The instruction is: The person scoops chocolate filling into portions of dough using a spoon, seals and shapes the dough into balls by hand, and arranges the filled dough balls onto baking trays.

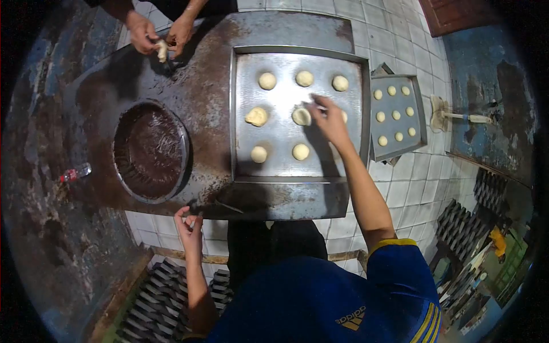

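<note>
My right hand [329,119] is over the large metal tray [280,170], its thumb and fingers apart and partly curled. Its fingertips are beside a pale dough ball [301,116] with a shaded, hollow-looking top; whether they touch it is unclear. Other dough balls [267,81] sit spaced in rows, and one lumpy dough piece [257,116] lies at the left of the middle row. My forearm and hand partly cover the right side of the tray. At the table's near edge, my left hand [189,227] holds nothing, with loosely bent fingers apart.
A round pan [184,154] with a dark brown inside stands left of the tray. Another person's hands [160,35] hold a dough piece [162,51] at the far left. A smaller tray of dough balls [394,150] is at right. A thin metal strip [230,207] and a bottle [76,172] lie nearby.
</note>
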The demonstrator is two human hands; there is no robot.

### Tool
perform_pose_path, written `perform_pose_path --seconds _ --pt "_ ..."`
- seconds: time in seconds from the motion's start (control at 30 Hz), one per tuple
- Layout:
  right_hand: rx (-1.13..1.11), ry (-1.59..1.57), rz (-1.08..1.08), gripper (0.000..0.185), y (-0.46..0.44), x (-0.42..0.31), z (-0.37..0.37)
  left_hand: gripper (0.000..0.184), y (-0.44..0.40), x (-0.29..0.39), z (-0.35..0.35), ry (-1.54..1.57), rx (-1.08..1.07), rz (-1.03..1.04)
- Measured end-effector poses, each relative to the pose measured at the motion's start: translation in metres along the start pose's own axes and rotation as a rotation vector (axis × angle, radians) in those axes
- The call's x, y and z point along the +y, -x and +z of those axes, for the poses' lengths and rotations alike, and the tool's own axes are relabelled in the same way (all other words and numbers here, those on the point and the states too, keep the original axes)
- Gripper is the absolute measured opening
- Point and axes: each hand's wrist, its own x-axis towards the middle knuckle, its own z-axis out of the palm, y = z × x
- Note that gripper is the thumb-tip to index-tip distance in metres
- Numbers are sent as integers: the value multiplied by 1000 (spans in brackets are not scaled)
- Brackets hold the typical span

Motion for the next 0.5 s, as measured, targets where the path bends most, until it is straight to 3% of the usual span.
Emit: perform_pose_path --seconds 0.07,0.13,0.2,0.27,0.33,0.4,0.47,0.5 --pt "-161 47 -104 50 -3 -19 42 43 3 23 7 211 30 -220" --pt "-143 259 -232 49 -21 -15 90 43 -10 -3 -2 152 -13 -133" --pt "-273 507 -54 46 -28 -41 123 44 -8 17 5 136 -179 88" --pt "-249 534 -61 45 -34 -33 152 44 -13 32 4 172 -199 87" --pt "-216 564 -71 45 -33 -31 165 46 -28 29 -2 252 -276 225" --pt "-433 53 50 45 -25 -47 151 43 -41 44 2 309 -260 174" --pt "-458 -251 45 41 12 -90 145 43 -63 49 4 340 -284 257" --pt "-429 -216 31 35 36 -120 145 44 -73 61 16 372 -231 211"
